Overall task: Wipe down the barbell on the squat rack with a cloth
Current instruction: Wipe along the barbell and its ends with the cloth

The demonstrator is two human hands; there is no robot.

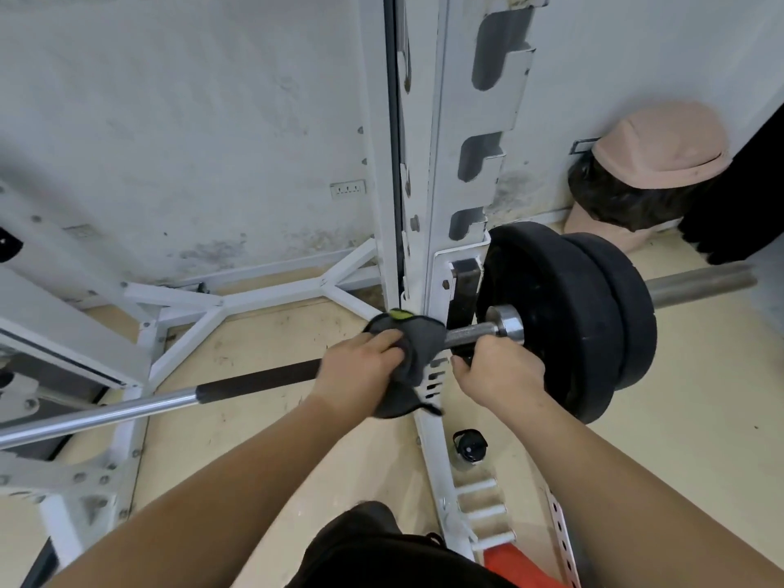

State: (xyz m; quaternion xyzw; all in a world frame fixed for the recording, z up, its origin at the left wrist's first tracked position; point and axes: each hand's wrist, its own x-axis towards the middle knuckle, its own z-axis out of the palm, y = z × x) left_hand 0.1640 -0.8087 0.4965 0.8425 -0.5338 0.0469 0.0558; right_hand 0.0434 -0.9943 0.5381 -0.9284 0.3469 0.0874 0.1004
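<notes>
The barbell runs from the lower left up to the right, resting on the white squat rack upright. A dark grey cloth with a small green tag is wrapped around the bar just left of the upright. My left hand presses the cloth onto the bar. My right hand grips the bare bar just right of the upright, close to the chrome collar. Two black weight plates sit on the sleeve beyond it.
A pink swing-lid bin with a black bag stands by the wall at the right. A black-lidded bottle sits on the floor beside the rack base. White storage pegs stick out low on the rack. My dark shoe is below.
</notes>
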